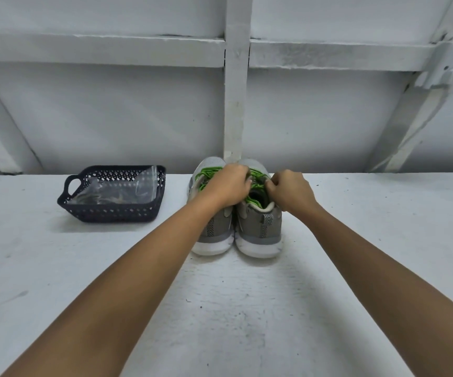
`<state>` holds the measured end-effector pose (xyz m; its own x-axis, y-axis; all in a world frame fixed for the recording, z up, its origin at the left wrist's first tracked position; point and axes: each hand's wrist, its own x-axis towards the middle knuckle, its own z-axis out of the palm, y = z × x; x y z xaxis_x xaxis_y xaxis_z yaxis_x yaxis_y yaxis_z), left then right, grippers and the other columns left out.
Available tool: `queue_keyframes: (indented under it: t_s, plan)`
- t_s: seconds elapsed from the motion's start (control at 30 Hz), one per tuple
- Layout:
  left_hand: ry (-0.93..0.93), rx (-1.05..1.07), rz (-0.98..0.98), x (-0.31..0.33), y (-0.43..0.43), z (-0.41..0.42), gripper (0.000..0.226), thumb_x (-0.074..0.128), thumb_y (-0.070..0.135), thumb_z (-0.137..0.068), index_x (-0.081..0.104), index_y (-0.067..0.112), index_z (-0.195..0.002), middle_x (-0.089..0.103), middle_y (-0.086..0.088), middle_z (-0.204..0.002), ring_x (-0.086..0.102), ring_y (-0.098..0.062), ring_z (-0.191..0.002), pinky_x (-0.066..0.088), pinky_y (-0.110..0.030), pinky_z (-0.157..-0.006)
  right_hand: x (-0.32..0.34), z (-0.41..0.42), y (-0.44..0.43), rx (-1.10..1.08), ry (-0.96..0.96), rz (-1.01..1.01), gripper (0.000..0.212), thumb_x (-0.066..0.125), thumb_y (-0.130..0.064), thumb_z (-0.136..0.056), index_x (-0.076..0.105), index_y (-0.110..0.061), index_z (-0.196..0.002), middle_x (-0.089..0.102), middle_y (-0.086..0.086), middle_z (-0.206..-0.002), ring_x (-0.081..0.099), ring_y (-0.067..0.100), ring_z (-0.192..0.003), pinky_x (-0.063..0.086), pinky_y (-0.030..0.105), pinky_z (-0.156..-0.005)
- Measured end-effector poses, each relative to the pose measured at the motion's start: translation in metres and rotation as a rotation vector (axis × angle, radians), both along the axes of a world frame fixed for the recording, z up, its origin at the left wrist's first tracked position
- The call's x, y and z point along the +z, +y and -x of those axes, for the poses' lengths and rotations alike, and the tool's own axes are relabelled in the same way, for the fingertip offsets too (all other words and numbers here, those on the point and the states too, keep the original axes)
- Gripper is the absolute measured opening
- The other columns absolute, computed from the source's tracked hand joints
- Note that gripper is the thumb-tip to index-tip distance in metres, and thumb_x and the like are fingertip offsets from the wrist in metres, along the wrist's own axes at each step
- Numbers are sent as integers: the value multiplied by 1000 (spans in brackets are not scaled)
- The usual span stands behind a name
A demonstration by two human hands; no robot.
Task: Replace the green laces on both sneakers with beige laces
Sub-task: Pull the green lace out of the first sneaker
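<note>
With curled fingers (243,174), the left hand (228,185) and right hand (290,190) pinch the right sneaker's (260,225) green lace (258,176), likely to unthread it.

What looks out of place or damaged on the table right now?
Nothing stands out. The two sneakers stand upright, side by side; the plastic bag lies inside the basket; left hand and right hand pinch the green laces.

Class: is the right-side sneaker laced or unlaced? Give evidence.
Laced: green laces cross the right-side sneaker; the left hand and right hand hold them.
</note>
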<state>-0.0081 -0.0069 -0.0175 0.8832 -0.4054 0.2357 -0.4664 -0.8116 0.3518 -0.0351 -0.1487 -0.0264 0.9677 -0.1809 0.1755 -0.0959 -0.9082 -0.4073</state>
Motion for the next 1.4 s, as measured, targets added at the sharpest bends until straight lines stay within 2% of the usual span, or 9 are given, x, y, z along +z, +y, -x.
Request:
queue_keyframes:
  t_s: [0.43,0.53,0.6,0.73,0.83,0.93,1.07,1.3,1.4]
  plan:
    - [-37,-109,0,1,17,85,25,41,23,-98,52,7,-82,51,-8,-84,54,-26,-86,39,-34,-72,-1,77,1,65,-63,11,37,46,-32,-95,62,-5,-76,62,13,-71,57,33,-74,36,30,-57]
    - [-8,-118,9,-1,22,110,33,41,25,-99,60,3,-115,58,-14,-105,50,-28,-104,31,-35,-98,-3,99,0,83,-73,-1,34,47,-34,-95,66,-9,-81,66,10,-74,59,30,-76,39,30,-58]
    - [8,-111,-16,-5,24,124,39,37,23,-100,48,7,-134,55,-14,-120,45,-27,-118,15,-32,-110,-5,112,1,95,-84,-19,33,48,-36,-94,67,-12,-84,67,8,-76,59,28,-77,44,32,-62]
    - [128,-87,135,-7,30,139,39,35,27,-101,43,17,-137,56,-7,-127,45,-22,-124,16,-34,-115,-10,122,-1,112,-99,-43,32,48,-36,-95,67,-12,-87,67,7,-76,59,26,-76,44,34,-64]
    - [217,-30,289,-3,30,147,27,48,45,-93,48,21,-103,58,4,-103,55,-16,-100,45,-38,-88,-12,123,-3,133,-102,-107,30,51,-35,-94,68,-12,-88,68,5,-79,61,24,-77,48,36,-67]
    - [245,-8,244,-6,27,149,28,56,43,-88,46,17,-87,46,6,-98,52,-12,-88,42,-29,-75,-16,127,-2,124,-114,-194,26,53,-35,-93,68,-15,-91,69,1,-85,62,18,-80,49,34,-72]
    - [343,26,356,-7,28,142,14,54,25,-91,56,15,-81,48,4,-96,54,-11,-84,39,-26,-76,-19,130,-1,96,-92,-324,23,54,-36,-93,67,-17,-96,68,-1,-92,62,15,-82,51,36,-77]
    - [935,-11,1047,7,48,127,20,53,11,-93,58,12,-74,58,5,-60,53,-10,-56,44,-27,-67,-16,128,-4,125,-21,-304,24,52,-37,-94,64,-18,-100,64,-2,-94,60,15,-86,48,33,-78]
    - [939,13,1157,10,57,124,15,51,8,-93,59,7,-81,49,2,-55,50,-8,-47,49,-23,-57,-15,127,-7,147,-12,-275,26,51,-39,-94,64,-18,-102,64,-4,-96,59,12,-85,48,33,-77]
